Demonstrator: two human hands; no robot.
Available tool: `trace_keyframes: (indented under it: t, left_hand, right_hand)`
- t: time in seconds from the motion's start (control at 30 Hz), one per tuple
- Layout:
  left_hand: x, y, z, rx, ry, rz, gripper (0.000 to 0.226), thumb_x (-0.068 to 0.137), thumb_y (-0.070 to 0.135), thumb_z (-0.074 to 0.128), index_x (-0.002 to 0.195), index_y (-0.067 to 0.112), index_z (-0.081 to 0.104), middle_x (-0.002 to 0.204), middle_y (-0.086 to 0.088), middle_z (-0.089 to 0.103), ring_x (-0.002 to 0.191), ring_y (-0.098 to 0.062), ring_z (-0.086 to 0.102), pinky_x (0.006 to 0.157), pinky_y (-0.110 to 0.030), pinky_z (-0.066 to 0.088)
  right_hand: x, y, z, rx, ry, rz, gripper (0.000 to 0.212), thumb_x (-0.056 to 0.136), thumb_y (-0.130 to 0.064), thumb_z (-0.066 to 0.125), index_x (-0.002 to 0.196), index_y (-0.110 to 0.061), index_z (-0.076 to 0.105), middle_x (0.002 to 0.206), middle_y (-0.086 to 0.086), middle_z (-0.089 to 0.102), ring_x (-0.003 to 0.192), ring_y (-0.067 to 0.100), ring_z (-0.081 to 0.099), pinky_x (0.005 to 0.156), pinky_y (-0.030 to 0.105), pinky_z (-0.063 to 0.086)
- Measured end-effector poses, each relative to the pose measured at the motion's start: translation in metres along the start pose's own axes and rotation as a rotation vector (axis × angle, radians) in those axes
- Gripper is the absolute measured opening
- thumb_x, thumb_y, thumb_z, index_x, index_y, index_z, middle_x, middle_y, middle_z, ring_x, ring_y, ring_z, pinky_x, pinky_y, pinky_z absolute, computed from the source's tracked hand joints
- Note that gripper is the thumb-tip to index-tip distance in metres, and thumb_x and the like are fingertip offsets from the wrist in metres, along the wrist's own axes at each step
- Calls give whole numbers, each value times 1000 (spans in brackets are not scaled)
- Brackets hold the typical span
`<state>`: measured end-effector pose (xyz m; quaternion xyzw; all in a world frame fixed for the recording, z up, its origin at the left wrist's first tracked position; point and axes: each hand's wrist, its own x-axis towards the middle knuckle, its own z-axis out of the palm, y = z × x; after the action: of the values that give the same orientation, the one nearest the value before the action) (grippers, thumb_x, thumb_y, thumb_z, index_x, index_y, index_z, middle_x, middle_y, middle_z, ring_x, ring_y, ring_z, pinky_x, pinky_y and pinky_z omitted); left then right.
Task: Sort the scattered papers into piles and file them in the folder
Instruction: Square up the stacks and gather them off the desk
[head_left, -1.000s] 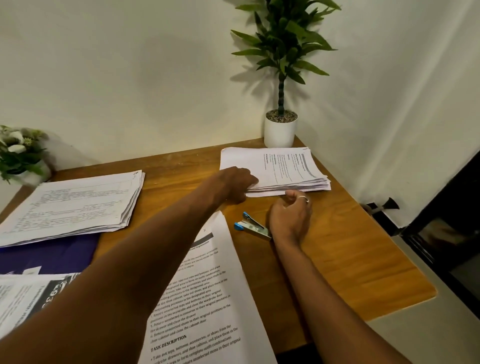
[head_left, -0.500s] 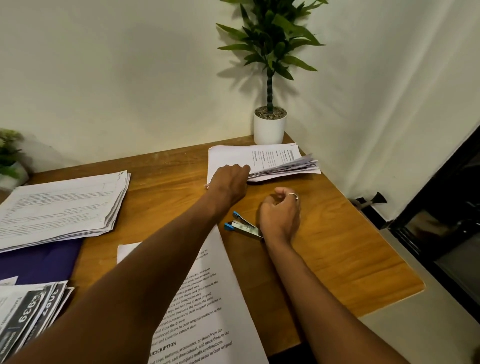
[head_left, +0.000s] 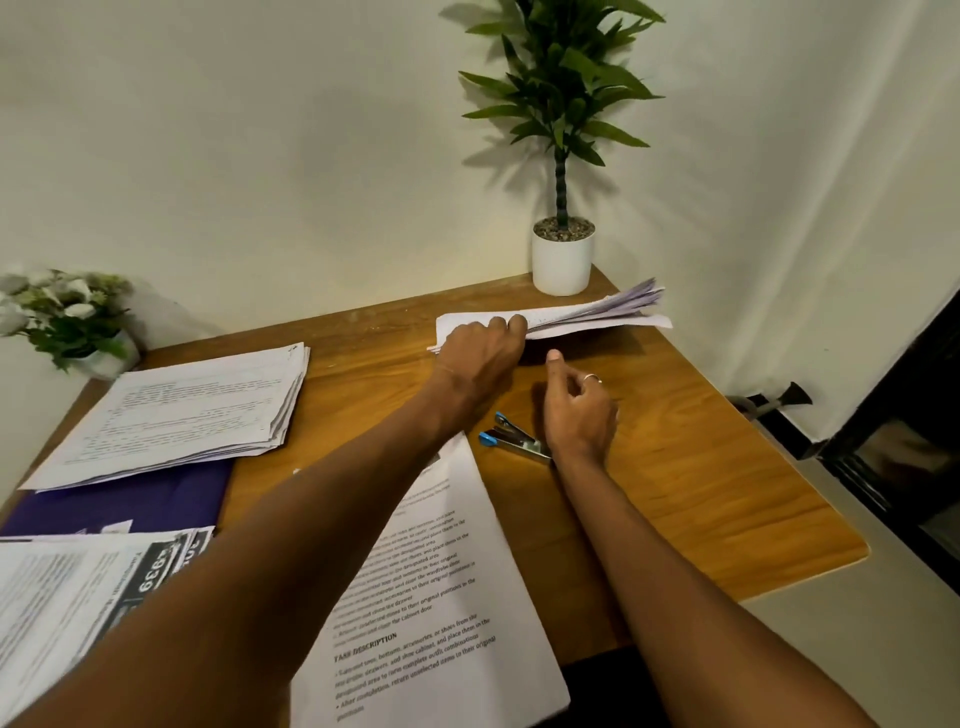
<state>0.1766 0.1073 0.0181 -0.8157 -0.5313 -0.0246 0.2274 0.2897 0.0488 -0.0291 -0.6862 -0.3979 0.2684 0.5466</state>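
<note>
My left hand (head_left: 483, 347) grips the near edge of a paper stack (head_left: 592, 317) at the table's far right and holds it lifted, its far edge fanned upward. My right hand (head_left: 576, 410) hovers just below that stack, fingers loosely curled, thumb pointing up toward the paper, holding nothing. A second thick pile of papers (head_left: 176, 410) lies at the left, partly over a dark purple folder (head_left: 130, 504). Printed sheets with a black header (head_left: 78, 592) sit at the near left. A large printed sheet (head_left: 431, 613) lies in front of me between my arms.
A blue and metal stapler (head_left: 511, 441) lies beside my right wrist. A tall potted plant (head_left: 563, 260) stands at the table's far right corner, a flower pot (head_left: 72, 327) at the far left. The wooden table (head_left: 701, 483) ends at the right, with floor beyond.
My left hand has raised the far right stack off the table, so its pages fan upward. My right hand has loosened from a fist and its thumb now points up.
</note>
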Motion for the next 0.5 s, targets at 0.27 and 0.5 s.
trace_keyframes:
  t: [0.27,0.5]
  left_hand:
    - [-75,16,-53,-19,-18,-26,45,101,20,58,141,6,40,129,-16,58,96,-36,69,67,-40,50]
    - [-156,37,-60,-278,-157,-157,70,103,27,60,160,11,23,167,-14,24,144,-42,40,106,-51,48]
  right_hand:
    - [-28,-40,-12,364,-161,-2,42,95,-62,55,110,-23,64,107,-7,70,102,9,67,84,25,57]
    - [-59,-49,-6,523,-377,251,33,98,-15,64,130,-25,62,121,-7,71,100,19,72,78,37,64]
